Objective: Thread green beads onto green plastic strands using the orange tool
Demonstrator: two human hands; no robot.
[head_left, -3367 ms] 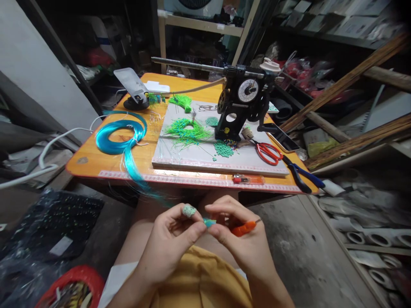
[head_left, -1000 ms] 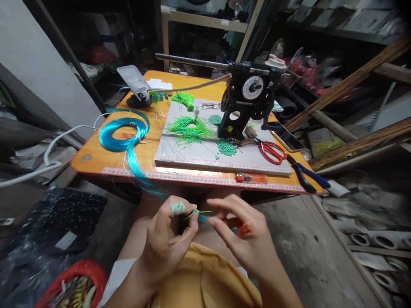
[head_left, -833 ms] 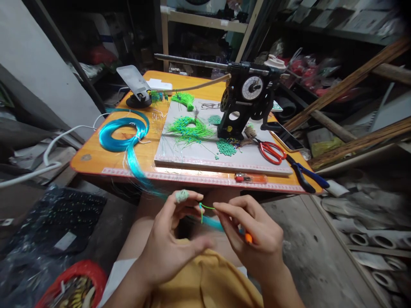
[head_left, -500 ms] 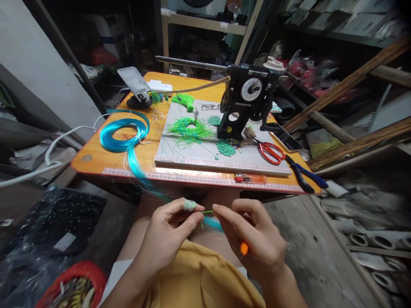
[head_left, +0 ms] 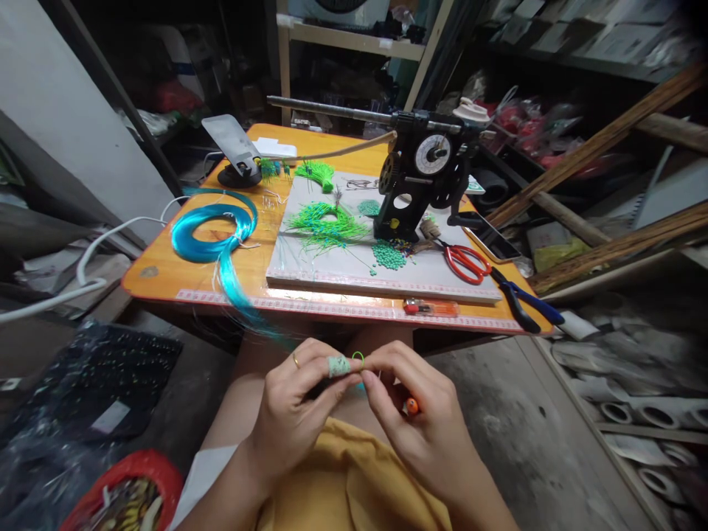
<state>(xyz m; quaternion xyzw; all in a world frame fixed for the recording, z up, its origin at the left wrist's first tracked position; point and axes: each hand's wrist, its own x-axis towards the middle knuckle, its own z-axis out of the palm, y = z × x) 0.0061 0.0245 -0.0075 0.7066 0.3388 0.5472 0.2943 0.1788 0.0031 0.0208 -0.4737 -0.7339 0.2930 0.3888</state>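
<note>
Over my lap, my left hand [head_left: 296, 405] and my right hand [head_left: 417, 409] meet fingertip to fingertip. A thin green cord [head_left: 358, 355] bends into a small loop between them, its ends pinched by both hands. Green tape [head_left: 338, 366] wraps my left index finger, and a ring is on another finger of that hand. Tucked in my right palm is a small tool with an orange handle [head_left: 411, 406]; the fingers hide the rest of it. A bit of blue fibre [head_left: 360, 386] shows behind the fingertips.
On the orange table [head_left: 149, 262] lie a coil of blue fibre [head_left: 180, 234], a board [head_left: 332, 267] with green cords [head_left: 326, 225] and beads [head_left: 389, 256], a black winding machine [head_left: 409, 192], red-handled scissors [head_left: 467, 265], pliers [head_left: 520, 302] and an orange lighter [head_left: 431, 307].
My hands have come together, the right one moving left. The green cord, stretched straight between them before, now curves up in a loop.
</note>
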